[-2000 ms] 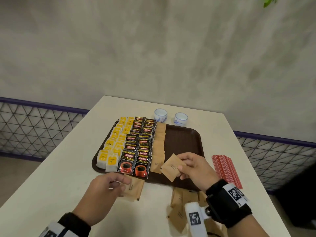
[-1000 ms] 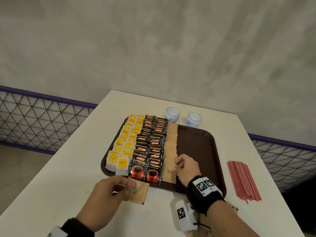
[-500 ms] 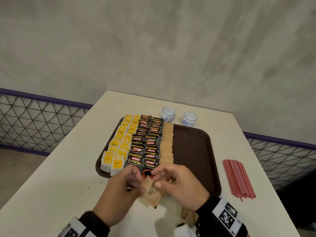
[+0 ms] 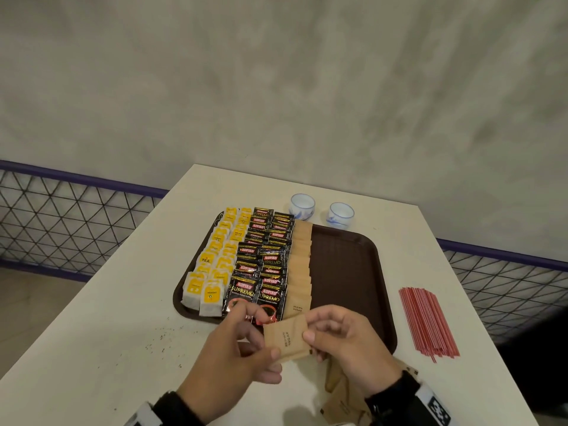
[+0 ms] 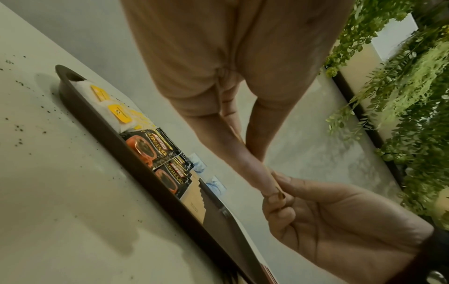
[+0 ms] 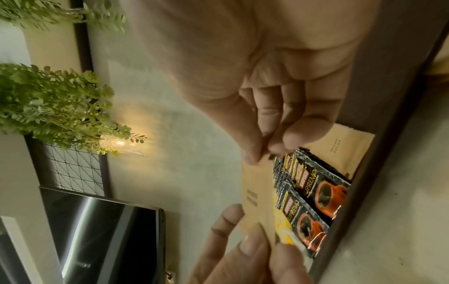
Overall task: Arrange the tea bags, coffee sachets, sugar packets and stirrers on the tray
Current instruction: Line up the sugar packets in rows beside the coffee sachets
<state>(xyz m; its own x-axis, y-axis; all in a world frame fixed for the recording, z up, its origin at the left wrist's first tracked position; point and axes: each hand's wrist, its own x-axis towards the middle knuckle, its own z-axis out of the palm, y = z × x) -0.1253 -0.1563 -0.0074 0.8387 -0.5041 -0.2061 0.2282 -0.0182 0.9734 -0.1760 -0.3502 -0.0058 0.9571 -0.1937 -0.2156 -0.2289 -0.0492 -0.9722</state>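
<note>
A brown sugar packet is held flat above the near edge of the brown tray. My left hand pinches its left end and my right hand pinches its right end. The right wrist view shows the same packet between both hands. On the tray lie yellow tea bags, black coffee sachets and a row of sugar packets. Red stirrers lie on the table right of the tray. Loose sugar packets lie partly hidden under my right wrist.
Two small white-and-blue cups stand on the table just behind the tray. The tray's right half is bare. Dark crumbs dot the white table at the near left. A mesh railing runs behind the table's edges.
My right hand laid a sugar packet at the near end of the tray's row, then came back to my left hand. Both hands now hold one packet, raised off the table.
</note>
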